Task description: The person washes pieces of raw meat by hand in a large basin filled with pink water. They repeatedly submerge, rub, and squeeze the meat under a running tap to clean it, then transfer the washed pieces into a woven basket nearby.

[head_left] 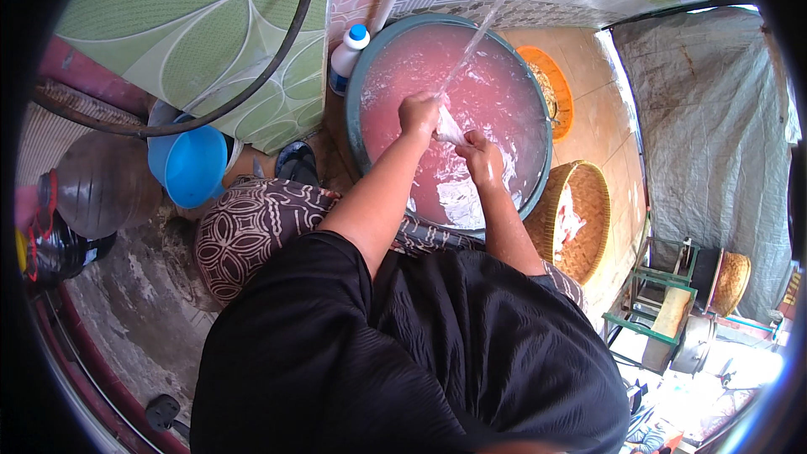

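Note:
Over a large round grey-green tub [355, 118] of pinkish water, a pale, wet, stretchy piece of raw meat [450, 129] spans both my hands. My left hand [419, 114] is closed round its upper end, right where a stream of water [481, 32] pours down. The lower end is gripped in the fingers of my right hand [481, 158], a little nearer to me and to the right. Below the hands, the water surface is rippled and glossy, so what lies in the tub is hidden.
Right of the tub stand a woven basket [607, 227] holding pale pink meat pieces [568, 220] and an orange basin [565, 109] with yellowish bits. A white bottle with a blue cap [346, 59] touches the wall behind. Leftward are a blue bucket [193, 170] and a dark hose [296, 29].

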Available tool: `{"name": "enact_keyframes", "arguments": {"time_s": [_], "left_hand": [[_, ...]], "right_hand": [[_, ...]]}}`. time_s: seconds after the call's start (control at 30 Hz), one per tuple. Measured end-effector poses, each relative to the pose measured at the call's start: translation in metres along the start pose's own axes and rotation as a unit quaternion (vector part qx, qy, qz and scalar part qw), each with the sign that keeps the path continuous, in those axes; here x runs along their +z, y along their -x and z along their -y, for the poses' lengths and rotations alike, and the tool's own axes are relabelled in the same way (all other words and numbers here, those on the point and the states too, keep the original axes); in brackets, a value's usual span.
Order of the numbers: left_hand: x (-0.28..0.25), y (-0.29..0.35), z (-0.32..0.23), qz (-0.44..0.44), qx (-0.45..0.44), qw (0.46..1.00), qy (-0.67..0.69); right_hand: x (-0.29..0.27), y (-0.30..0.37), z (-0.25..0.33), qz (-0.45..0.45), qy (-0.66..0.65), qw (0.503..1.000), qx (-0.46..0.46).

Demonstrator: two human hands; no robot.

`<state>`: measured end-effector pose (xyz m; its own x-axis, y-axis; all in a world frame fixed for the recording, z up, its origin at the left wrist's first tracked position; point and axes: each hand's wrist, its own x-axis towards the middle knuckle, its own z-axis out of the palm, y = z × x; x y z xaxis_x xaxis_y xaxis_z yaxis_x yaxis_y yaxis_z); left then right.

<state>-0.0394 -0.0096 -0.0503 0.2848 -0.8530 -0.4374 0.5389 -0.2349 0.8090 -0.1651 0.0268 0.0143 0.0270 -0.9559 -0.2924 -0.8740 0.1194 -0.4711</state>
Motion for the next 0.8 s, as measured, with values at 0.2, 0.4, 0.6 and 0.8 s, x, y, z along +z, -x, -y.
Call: {"name": "enact_keyframes", "arguments": {"time_s": [0.2,0.4,0.6,0.8], "left_hand": [[-0.027,-0.025,-0.024,-0.099,-0.094,0.972,0.194],[-0.03,-0.034,0.0,-0.131,-0.014,0.99,-0.04],[-0.015,0.001,-0.006,0.149,-0.172,0.974,0.018],[-0.009,-0.005,-0.015,-0.035,-0.025,0.998,0.043]], "right_hand": [[0.002,0.0,-0.016,-0.006,-0.016,1.0,0.002],[0.01,-0.018,-0.032,-0.055,-0.126,0.99,-0.007],[0.024,-0.026,0.01,0.067,-0.418,0.901,0.097],[0.042,-0.026,0.042,0.138,-0.346,0.927,0.035]]}}
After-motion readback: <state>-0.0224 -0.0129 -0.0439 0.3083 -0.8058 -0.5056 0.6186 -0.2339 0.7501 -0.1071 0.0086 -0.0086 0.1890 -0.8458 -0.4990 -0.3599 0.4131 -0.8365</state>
